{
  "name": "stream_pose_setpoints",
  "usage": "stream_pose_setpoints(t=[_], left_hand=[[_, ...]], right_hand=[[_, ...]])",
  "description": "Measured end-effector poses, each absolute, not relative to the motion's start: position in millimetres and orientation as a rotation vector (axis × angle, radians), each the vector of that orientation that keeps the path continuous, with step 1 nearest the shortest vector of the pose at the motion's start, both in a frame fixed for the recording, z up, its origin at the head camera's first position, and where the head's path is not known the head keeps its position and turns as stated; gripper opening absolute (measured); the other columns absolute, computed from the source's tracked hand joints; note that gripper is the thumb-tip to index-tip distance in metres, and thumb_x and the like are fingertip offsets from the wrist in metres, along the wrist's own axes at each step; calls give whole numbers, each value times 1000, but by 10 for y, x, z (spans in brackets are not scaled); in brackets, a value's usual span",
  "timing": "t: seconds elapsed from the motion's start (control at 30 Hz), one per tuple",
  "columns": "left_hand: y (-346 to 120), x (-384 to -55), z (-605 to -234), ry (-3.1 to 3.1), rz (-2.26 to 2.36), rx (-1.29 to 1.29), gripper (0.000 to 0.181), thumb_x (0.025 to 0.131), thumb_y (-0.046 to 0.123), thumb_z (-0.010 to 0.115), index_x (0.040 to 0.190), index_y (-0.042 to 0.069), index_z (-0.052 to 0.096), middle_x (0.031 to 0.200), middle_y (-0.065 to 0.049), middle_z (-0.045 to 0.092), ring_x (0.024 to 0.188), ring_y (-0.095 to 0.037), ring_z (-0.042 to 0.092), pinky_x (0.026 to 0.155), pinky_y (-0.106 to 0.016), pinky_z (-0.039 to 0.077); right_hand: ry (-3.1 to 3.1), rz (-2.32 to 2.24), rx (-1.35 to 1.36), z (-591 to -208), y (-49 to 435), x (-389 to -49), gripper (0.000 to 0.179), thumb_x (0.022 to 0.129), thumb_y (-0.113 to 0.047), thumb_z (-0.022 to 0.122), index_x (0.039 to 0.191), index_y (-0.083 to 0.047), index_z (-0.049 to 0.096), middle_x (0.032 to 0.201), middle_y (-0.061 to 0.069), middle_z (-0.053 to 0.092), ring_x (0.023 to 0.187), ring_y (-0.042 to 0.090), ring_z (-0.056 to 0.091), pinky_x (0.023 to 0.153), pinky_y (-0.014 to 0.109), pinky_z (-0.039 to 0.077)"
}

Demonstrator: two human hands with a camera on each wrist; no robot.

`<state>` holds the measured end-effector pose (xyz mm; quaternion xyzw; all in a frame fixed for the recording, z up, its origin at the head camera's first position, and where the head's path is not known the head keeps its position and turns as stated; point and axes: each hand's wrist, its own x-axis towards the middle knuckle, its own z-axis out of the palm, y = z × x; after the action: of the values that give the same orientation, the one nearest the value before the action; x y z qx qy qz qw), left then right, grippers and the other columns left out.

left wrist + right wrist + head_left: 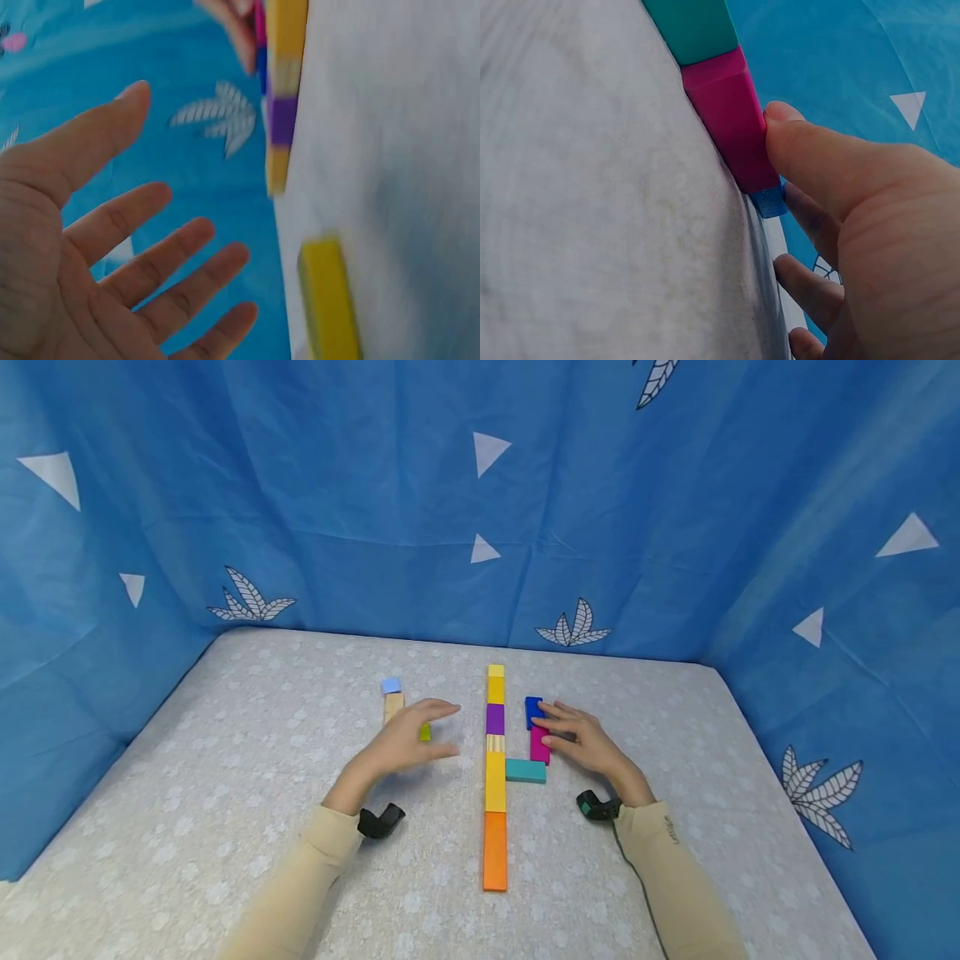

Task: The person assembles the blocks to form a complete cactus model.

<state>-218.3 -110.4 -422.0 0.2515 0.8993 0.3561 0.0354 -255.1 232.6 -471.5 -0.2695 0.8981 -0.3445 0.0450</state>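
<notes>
My left hand (405, 739) hovers over the table with fingers spread and nothing held. Beside and partly behind it lie a yellow-green block (425, 732), a beige block (393, 703) and a light blue block (391, 686). On the other side, my right hand (588, 743) touches a magenta block (731, 124) with the thumb, its fingers reaching to a dark blue block (533, 710). These two blocks lie end to end. A teal block (525, 771) adjoins the magenta one and a central line of blocks, including purple (495, 719), yellow (495, 785) and orange (495, 852).
A pale patterned cloth covers the table (720, 760). Blue curtains (390, 468) with white triangles and leaf prints enclose the back and both sides. Black devices (381, 821) are worn at both wrists, and a cable runs along the right sleeve.
</notes>
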Motion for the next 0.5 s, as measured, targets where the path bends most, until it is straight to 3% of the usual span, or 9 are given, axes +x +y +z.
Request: stream_pose_setpoints(t=[0.13,0.23,0.37,0.5], left_hand=[[-1458,-2236,-4182,2862,1074,577,60,80,22,81,134,6,59,128,-15,61,110,-34,61,91,-51,50],[-1630,-2267,-4219,2887,1030,457,53,76,17,83,125,4,65,114,-16,65,94,-30,62,79,-43,52],[-1714,-2300,-4311,2864,1015,388,43,74,14,84,113,3,70,99,-12,67,83,-23,59,74,-36,50],[-1728,-2322,-4401,2845,1050,403,40,74,12,84,111,2,71,91,-11,65,78,-20,57,72,-32,48]], right_hand=[[2743,-1047,-805,-4708,2325,-2557,40,95,-25,65,133,-13,62,153,11,43,147,40,25,114,68,15],[2742,-1049,-810,-4709,2332,-2557,40,94,-24,65,132,-12,63,153,11,43,147,41,26,114,68,16],[2746,-1056,-819,-4702,2326,-2547,40,94,-23,66,132,-12,63,152,12,44,146,41,27,114,68,17],[2742,-1067,-821,-4710,2321,-2543,39,94,-23,66,132,-12,63,152,12,44,146,41,27,114,68,17]])
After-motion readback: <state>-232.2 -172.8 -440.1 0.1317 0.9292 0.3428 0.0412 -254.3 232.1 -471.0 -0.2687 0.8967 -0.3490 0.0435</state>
